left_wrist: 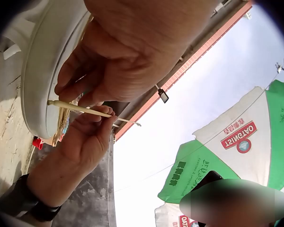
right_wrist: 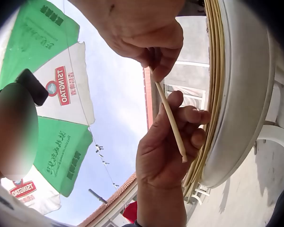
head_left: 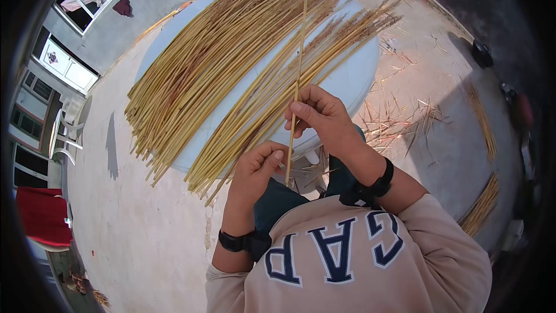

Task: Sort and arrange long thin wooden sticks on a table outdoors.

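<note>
In the head view my right hand (head_left: 321, 113) pinches a long, thin dry stalk (head_left: 300, 40) between thumb and fingers. The stalk stands nearly upright, its top running past the upper frame edge. Beside its lower end is my left hand (head_left: 258, 171), fingers loosely curled. From the right wrist, the pale cut end of the stalk (right_wrist: 175, 127) crosses in front of the left palm and fingers (right_wrist: 194, 113). The left wrist view has the left fingertips right at the stalk (left_wrist: 78, 108). A small bundle of stalks (head_left: 260, 110) lies on the table behind both hands.
A large pile of stalks (head_left: 191, 72) with brown feathery heads covers much of the round pale table (head_left: 194, 153). Broken bits (head_left: 394, 119) litter the ground to the right, near two loose bundles (head_left: 480, 122). A white chair (head_left: 66, 133) stands at left. A green-and-white umbrella (left_wrist: 180, 170) spreads overhead.
</note>
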A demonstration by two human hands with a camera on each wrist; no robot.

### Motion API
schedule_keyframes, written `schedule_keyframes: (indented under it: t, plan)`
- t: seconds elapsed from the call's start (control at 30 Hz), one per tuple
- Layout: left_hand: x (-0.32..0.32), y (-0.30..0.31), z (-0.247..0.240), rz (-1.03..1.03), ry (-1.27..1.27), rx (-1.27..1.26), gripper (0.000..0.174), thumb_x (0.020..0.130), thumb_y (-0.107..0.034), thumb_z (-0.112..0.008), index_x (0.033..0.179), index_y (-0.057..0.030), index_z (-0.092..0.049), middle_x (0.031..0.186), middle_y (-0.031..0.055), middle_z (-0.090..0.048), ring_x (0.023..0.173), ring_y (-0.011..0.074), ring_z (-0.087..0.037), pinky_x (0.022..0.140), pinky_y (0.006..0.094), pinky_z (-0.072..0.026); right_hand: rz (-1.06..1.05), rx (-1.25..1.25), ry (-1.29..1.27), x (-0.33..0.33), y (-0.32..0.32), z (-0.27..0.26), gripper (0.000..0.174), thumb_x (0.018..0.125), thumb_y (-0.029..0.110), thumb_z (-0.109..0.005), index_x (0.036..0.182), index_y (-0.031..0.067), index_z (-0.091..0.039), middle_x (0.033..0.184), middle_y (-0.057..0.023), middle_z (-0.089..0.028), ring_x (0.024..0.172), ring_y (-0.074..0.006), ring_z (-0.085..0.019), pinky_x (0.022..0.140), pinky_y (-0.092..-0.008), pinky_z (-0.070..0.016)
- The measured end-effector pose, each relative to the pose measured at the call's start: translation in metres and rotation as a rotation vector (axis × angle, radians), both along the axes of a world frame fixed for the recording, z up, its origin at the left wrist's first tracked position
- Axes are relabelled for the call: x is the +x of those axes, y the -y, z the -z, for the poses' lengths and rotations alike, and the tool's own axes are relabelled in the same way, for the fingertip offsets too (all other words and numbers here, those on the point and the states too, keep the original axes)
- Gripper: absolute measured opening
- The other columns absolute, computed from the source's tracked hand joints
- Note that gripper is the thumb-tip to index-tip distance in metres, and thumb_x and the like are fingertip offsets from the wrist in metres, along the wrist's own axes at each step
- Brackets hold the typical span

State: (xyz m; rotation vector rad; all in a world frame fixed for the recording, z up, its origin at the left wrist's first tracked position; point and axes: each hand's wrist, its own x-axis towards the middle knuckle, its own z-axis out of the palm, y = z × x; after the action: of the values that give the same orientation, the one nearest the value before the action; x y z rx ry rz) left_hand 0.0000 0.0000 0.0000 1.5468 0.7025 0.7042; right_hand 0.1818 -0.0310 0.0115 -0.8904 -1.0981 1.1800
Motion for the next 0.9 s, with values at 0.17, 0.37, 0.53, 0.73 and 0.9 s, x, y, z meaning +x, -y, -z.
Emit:
schedule_keyframes:
  t: [0.17,0.37,0.53,0.73,0.9]
  plan:
    - [-0.019,0.003,0.007,0.193,-0.010,-0.197,0.021,0.089,-0.018,-0.048,0.090,-0.0004,-0.059,0.076,0.0082,-0.063,0.070,0.0135,-0.060,0.061,0.0236,-0.0452,0.292,0.051,-0.220,0.002,-0.006,0.000,0.018,0.089,0.019,-0.052,0.087,0.0011,-0.051,0.076,-0.0058,-0.058,0.066,-0.0103,-0.057,0.056,-0.0219,-0.0487]
    - [-0.018,0.002,0.017,0.230,0.092,-0.257,0.021,0.090,-0.016,-0.046,0.096,0.0001,-0.058,0.076,0.0056,-0.062,0.072,0.0099,-0.058,0.063,0.0210,-0.0440,0.372,0.053,-0.227,0.013,-0.007,0.000,0.018,0.089,0.020,-0.053,0.088,0.0017,-0.051,0.077,-0.0066,-0.059,0.068,-0.0110,-0.059,0.058,-0.0218,-0.0488]
    - [-0.016,0.006,0.009,0.173,0.064,-0.228,0.019,0.088,-0.017,-0.051,0.094,-0.0004,-0.058,0.074,0.0043,-0.061,0.070,0.0088,-0.058,0.061,0.0206,-0.0435,0.390,0.093,-0.224,0.010,-0.008,0.003,0.016,0.089,0.019,-0.053,0.087,0.0022,-0.052,0.076,-0.0062,-0.059,0.067,-0.0108,-0.058,0.057,-0.0218,-0.0489]
    - [-0.014,0.004,0.013,0.043,-0.061,-0.093,0.017,0.085,-0.019,-0.056,0.080,-0.0026,-0.059,0.064,0.0020,-0.059,0.059,0.0074,-0.054,0.054,0.0194,-0.0405,0.326,0.096,-0.176,0.005,-0.007,0.008,0.013,0.088,0.015,-0.053,0.086,0.0030,-0.052,0.077,-0.0062,-0.060,0.066,-0.0112,-0.059,0.056,-0.0217,-0.0494]
    - [-0.021,0.002,0.017,-0.034,-0.132,-0.032,0.021,0.082,-0.019,-0.059,0.070,-0.0031,-0.057,0.057,0.0029,-0.057,0.053,0.0085,-0.052,0.051,0.0199,-0.0400,0.355,0.112,-0.203,0.013,-0.007,0.000,0.016,0.089,0.018,-0.052,0.086,0.0022,-0.052,0.076,-0.0056,-0.060,0.066,-0.0087,-0.057,0.057,-0.0219,-0.0498]
